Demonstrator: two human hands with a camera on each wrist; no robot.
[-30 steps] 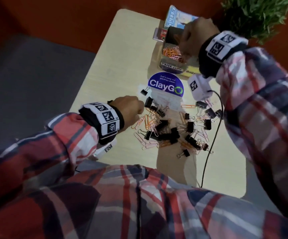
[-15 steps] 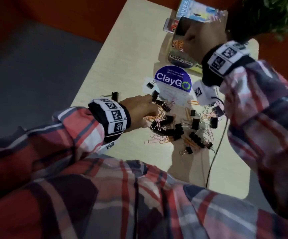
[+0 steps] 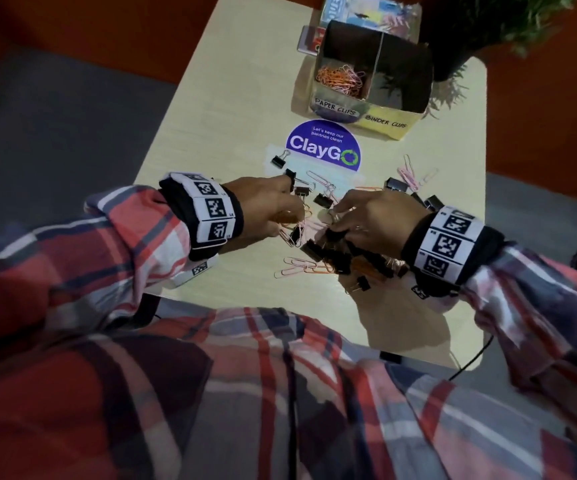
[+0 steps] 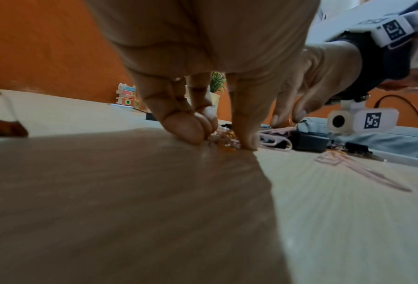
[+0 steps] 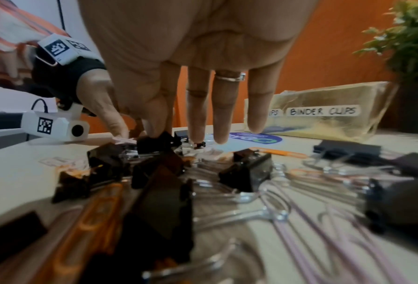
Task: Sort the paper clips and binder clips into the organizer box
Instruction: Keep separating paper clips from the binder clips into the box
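Observation:
The organizer box stands at the table's far end. Its left cell, marked PAPER CLIPS, holds orange and pink paper clips; the cell marked BINDER CLIPS looks dark inside. A mixed pile of black binder clips and paper clips lies in front of me. My left hand reaches into the pile's left side, its thumb and fingers pinching orange and pink paper clips against the table. My right hand is over the pile's middle; thumb and forefinger pinch a black binder clip, and the other fingers hang straight.
A purple ClayGo sticker lies between the pile and the box. A potted plant stands at the far right corner, with booklets behind the box. A black cable runs off the near right edge. Bare table lies to the left.
My right hand has come down from the organizer box to the pile. My left hand has moved right, into the pile, and closed its fingers on paper clips.

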